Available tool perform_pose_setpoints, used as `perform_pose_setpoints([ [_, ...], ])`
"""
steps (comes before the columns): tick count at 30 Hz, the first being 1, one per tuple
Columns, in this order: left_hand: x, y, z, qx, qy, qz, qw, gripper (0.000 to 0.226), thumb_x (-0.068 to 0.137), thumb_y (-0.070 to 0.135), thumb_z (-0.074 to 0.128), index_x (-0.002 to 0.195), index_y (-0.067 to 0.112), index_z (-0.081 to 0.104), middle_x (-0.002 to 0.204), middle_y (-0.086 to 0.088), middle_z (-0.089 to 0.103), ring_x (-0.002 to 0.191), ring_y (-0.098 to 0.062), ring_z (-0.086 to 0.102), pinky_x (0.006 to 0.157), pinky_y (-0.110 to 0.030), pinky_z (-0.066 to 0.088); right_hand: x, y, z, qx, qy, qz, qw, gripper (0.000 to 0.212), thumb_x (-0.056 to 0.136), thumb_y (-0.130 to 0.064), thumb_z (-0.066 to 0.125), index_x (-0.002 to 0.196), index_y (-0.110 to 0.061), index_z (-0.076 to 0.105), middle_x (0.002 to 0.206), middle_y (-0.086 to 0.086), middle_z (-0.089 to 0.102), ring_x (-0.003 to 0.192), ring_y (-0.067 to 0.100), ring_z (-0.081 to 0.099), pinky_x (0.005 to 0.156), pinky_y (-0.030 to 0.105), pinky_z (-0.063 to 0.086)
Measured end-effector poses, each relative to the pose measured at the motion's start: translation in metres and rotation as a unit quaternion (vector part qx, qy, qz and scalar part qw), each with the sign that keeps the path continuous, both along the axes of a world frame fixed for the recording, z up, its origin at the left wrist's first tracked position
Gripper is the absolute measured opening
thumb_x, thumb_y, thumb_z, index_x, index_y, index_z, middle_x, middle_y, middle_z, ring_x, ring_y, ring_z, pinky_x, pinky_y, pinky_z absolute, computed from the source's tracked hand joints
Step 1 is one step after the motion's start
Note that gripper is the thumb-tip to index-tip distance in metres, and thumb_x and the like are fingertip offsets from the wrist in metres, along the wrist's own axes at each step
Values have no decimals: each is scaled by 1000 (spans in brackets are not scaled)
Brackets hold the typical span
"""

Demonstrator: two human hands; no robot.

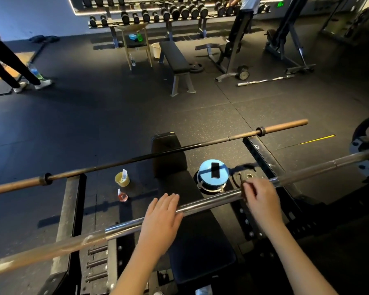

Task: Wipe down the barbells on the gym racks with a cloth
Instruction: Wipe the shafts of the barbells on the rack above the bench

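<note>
Dark gym floor (94,124), bench (200,241) below. Left hand (162,213) lies flat on the chrome barbell (211,201); right hand (262,199) curls round it.

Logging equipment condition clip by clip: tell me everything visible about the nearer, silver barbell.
The nearer barbell is a shiny, silver, metal-looking bar slanting from lower left to upper right above the black bench. Its left end blurs close to the camera; a dark plate seems loaded at its right end. The left hand rests flat on it; the right hand curls its fingers over it.
</note>
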State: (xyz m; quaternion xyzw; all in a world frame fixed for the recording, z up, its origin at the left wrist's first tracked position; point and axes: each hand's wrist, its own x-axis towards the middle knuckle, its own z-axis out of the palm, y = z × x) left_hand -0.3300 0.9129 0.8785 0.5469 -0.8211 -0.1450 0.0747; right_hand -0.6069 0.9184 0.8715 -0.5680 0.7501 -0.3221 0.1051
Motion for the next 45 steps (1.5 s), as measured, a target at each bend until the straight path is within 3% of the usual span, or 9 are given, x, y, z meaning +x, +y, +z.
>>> perform_pose_setpoints([
  [3,23,4,-1,-1,-33,49,998,56,96,50,31,141,21,46,144,3,49,139,-15,37,115,-35,10,26,-10,3,-32,6,-145,989,8,92,-13,58,92,-8,64,85,-2,57,89,21,58,88,39,47],
  [10,24,5,-1,-33,-63,49,996,51,92,49,32,113,21,69,111,4,71,110,-16,65,97,-42,46,54,-2,-13,-58,128,157,978,26,95,-34,43,92,-19,64,88,-7,62,86,9,56,90,31,45],
  [16,23,6,3,-25,-64,59,996,51,91,48,32,112,21,70,109,5,71,107,-15,66,93,-40,49,64,-7,-14,-45,19,-131,990,20,91,-27,50,91,-12,62,97,3,60,94,22,56,93,38,40],
  [21,21,5,6,-8,-74,59,995,50,91,49,34,109,21,71,105,5,72,101,-15,68,90,-40,51,98,14,-15,-53,92,185,977,29,91,-34,44,111,-19,60,108,-3,59,104,12,53,95,29,44],
  [24,21,6,7,-5,-70,63,996,48,92,49,35,109,21,71,104,7,72,99,-13,68,89,-40,52,70,12,-14,-12,71,213,974,39,93,-41,45,127,-21,47,120,-3,56,112,10,52,96,25,42],
  [29,21,7,7,-6,-71,68,995,46,93,47,36,112,22,70,106,7,72,101,-12,67,92,-39,50,98,5,-6,-21,-84,-3,996,35,86,-32,59,114,-15,48,117,0,48,108,15,50,89,29,49],
  [35,22,8,1,-17,-32,68,997,46,95,44,35,121,20,65,115,4,69,109,-12,64,101,-37,42,96,11,-6,1,63,280,958,31,87,-43,49,106,-20,57,110,-7,53,106,4,43,102,39,44],
  [41,39,11,3,-8,11,104,994,49,102,38,37,148,24,32,152,6,36,145,-10,21,114,-27,-4,97,3,-4,-29,-11,-2,1000,23,89,-35,54,99,-16,60,93,-9,53,96,11,53,94,47,49],
  [45,52,14,-7,14,-59,156,986,53,100,46,26,142,21,45,145,3,48,140,-16,35,117,-37,6,148,15,-10,-70,99,222,967,26,91,-40,48,102,-19,60,98,-6,60,96,10,58,103,41,46],
])
